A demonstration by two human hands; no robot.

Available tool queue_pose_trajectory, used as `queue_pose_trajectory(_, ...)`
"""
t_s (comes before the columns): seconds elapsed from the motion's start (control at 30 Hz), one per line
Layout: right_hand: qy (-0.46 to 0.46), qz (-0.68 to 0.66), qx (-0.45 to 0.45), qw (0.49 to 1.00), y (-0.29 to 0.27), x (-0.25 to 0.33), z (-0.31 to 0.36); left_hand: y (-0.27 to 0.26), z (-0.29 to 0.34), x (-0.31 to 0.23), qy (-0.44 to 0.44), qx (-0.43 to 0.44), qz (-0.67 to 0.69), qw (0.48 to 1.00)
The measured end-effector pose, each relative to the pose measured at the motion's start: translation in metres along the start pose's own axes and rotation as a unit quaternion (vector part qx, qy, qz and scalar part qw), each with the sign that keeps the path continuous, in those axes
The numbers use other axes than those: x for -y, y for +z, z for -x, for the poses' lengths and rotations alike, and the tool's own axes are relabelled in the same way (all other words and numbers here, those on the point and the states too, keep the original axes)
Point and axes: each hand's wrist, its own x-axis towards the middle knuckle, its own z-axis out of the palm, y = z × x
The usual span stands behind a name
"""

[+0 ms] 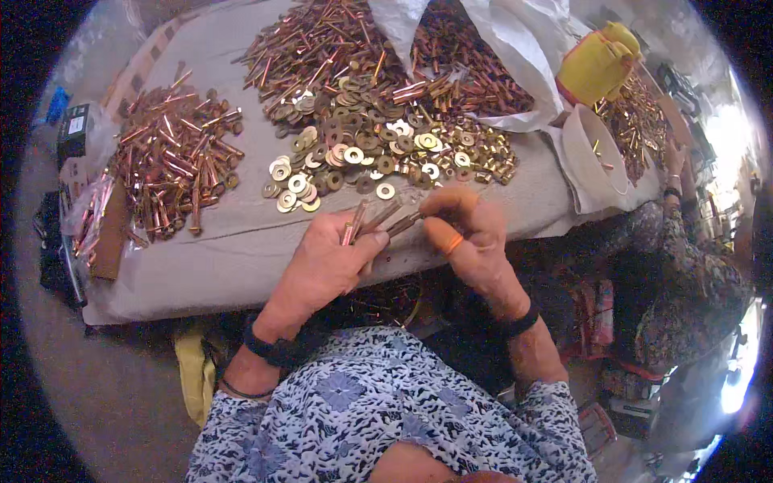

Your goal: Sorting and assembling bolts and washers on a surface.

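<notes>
My left hand point(326, 262) is closed around several thin copper-coloured bolts point(378, 217), which stick out past its thumb and fingers near the table's front edge. My right hand point(483, 249), with orange finger cots on thumb and forefinger, pinches at the far end of one of these bolts. Any small part between those fingertips is hidden. Just beyond both hands lies a heap of flat washers point(342, 154), brassy and dull. Small metal sleeves or nuts point(495, 165) lie at its right side.
Long bolts point(314, 48) are piled behind the washers; more spill from a white sack point(515, 56). Thicker bolts point(173, 153) form a heap at left, beside a cardboard piece point(109, 241). A white tub point(596, 153) and yellow cloth item point(600, 64) stand right, near another person's arm point(675, 169).
</notes>
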Motion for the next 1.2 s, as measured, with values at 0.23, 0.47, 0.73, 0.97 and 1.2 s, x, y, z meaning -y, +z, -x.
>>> queue_pose_trajectory(0.23, 0.07, -0.009, 0.007, 0.997, 0.0, -0.001, 0.007, 0.002, -0.002, 0.004, 0.032, 0.007, -0.06, 0.998)
queue_pose_trajectory(0.47, 0.062, 0.014, -0.017, 0.998, 0.002, 0.0, 0.009, 0.002, -0.001, 0.004, 0.011, -0.011, -0.074, 0.997)
queue_pose_trajectory(0.73, 0.13, -0.094, -0.006, 0.987, 0.005, 0.004, 0.013, -0.001, -0.003, 0.01, 0.003, 0.003, -0.035, 0.999)
queue_pose_trajectory(0.97, 0.05, 0.007, -0.006, 0.999, 0.002, 0.0, 0.012, -0.004, -0.002, 0.009, 0.05, 0.013, -0.051, 0.997)
queue_pose_trajectory(1.2, 0.061, -0.036, 0.007, 0.997, 0.001, 0.001, 0.016, -0.003, -0.002, 0.01, 0.022, 0.034, 0.002, 0.999)
